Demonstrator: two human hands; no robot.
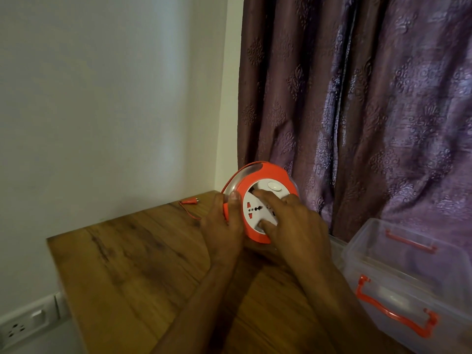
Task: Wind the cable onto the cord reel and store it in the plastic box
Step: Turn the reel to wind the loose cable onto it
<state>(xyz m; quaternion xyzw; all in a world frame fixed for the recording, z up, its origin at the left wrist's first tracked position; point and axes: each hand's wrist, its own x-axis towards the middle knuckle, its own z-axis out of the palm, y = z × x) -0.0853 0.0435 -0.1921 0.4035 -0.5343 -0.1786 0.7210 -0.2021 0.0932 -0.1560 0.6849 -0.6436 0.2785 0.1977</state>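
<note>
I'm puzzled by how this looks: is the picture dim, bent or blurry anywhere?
Head view: dim indoor light with a purple-grey cast on the white wall; the wide lens bends the brown wooden table at its edges; the orange round cord reel is fairly sharp; the clear plastic box and both forearms look soft.

I count one orange cord reel (258, 200), one thin orange cable (189, 212) ending in one plug (192, 200), one clear plastic box (408, 284) with two orange handles (393, 311), one wall socket (24, 325), and my two hands.
</note>
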